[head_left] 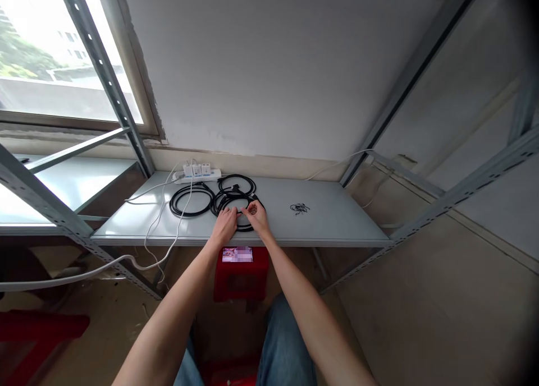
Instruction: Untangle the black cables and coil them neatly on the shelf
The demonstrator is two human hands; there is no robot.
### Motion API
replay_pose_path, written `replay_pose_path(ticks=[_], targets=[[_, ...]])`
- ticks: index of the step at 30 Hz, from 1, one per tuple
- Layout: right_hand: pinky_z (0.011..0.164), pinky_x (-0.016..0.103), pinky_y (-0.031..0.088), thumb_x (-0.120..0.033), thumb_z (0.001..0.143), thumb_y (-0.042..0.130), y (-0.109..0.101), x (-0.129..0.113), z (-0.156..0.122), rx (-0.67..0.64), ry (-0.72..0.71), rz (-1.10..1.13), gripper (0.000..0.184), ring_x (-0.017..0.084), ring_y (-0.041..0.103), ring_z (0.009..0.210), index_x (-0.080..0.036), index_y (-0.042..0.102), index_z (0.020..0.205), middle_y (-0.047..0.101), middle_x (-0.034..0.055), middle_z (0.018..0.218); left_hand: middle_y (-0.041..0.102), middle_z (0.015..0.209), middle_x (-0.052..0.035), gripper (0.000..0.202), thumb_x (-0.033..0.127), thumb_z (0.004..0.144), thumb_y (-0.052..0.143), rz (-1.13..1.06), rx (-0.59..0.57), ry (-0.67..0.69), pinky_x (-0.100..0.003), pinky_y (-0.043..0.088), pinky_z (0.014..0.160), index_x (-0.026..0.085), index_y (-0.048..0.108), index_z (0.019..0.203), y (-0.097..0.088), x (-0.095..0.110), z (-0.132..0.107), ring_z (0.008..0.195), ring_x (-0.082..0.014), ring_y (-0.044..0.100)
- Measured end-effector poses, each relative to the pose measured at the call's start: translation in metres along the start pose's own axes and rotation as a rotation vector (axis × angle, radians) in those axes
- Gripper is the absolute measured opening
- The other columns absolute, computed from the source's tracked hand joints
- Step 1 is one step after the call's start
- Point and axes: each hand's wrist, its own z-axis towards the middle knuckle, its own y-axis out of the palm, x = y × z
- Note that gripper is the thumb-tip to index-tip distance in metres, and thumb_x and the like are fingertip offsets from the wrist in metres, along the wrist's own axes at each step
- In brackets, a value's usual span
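My left hand is closed on the near side of a coiled black cable at the shelf's front. Close beside it, my right hand has its thumb and fingers pinched together over the same coil, the fingertips of both hands nearly meeting. Whatever lies between the right fingertips is too small to make out. Behind the hands lies another black cable coil, with a dark connector near it. A larger black cable coil rests to the left. Off to the right is a small heap of short black ties.
A white power strip with plugged-in adapters stands at the shelf's back left. White cords hang over the front edge. Metal posts frame the grey shelf. Below, a lit phone lies on a red stool.
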Motion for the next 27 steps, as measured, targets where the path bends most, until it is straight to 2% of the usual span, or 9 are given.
replay_pose_path(ticks=[3,8,12,15,20,27], targets=[[0.073,0.032,0.049,-0.068,0.079,0.079,0.0004,0.0043,-0.0009,0.002,-0.020,-0.017,0.049,0.019,0.060,0.074,-0.027,0.053,0.082,0.060,-0.0015,0.079,0.076,0.102,-0.0196,0.028,0.024,0.114,0.039,0.016,-0.004,-0.001,-0.044,0.046,0.097,0.014,0.066,0.112,0.0015,-0.0010,0.0003,0.115,-0.0357,0.066],[0.070,0.032,0.042,-0.066,0.088,0.073,0.0020,0.0077,-0.0032,0.144,-0.031,-0.114,0.046,0.018,0.052,0.068,-0.027,0.050,0.078,0.054,-0.0035,0.072,0.076,0.100,-0.0196,0.030,0.026,0.114,0.038,0.031,-0.007,0.000,-0.044,0.046,0.097,0.014,0.065,0.113,0.0036,-0.0028,0.0024,0.114,-0.0364,0.066],[0.071,0.033,0.040,-0.062,0.099,0.063,0.0002,0.0041,-0.0050,0.089,-0.029,-0.292,0.050,0.019,0.050,0.068,-0.027,0.045,0.068,0.055,-0.0008,0.068,0.076,0.102,-0.0205,0.030,0.026,0.114,0.037,0.035,-0.013,-0.010,-0.045,0.045,0.098,0.014,0.065,0.114,0.0056,-0.0030,0.0046,0.116,-0.0375,0.066],[0.075,0.033,0.043,-0.053,0.105,0.059,-0.0009,0.0019,-0.0047,0.068,-0.034,-0.354,0.045,0.021,0.053,0.073,-0.027,0.046,0.070,0.059,0.0011,0.071,0.077,0.104,-0.0217,0.029,0.027,0.114,0.037,0.027,-0.006,-0.029,-0.046,0.045,0.098,0.015,0.064,0.113,0.0074,-0.0030,0.0062,0.117,-0.0388,0.065],[0.079,0.033,0.045,-0.047,0.106,0.058,0.0003,0.0019,-0.0043,0.052,-0.058,-0.401,0.037,0.023,0.058,0.080,-0.028,0.048,0.077,0.063,0.0025,0.077,0.077,0.106,-0.0228,0.029,0.026,0.114,0.037,0.009,-0.007,-0.035,-0.046,0.045,0.099,0.014,0.064,0.113,0.0066,-0.0027,0.0070,0.118,-0.0393,0.065],[0.088,0.035,0.046,-0.032,0.110,0.046,0.0022,-0.0020,-0.0055,0.035,-0.116,-0.468,0.029,0.025,0.060,0.092,-0.027,0.047,0.081,0.066,0.0071,0.090,0.077,0.107,-0.0228,0.031,0.026,0.114,0.037,0.018,-0.019,-0.034,-0.045,0.045,0.099,0.013,0.064,0.116,0.0039,-0.0018,0.0069,0.118,-0.0388,0.065]])
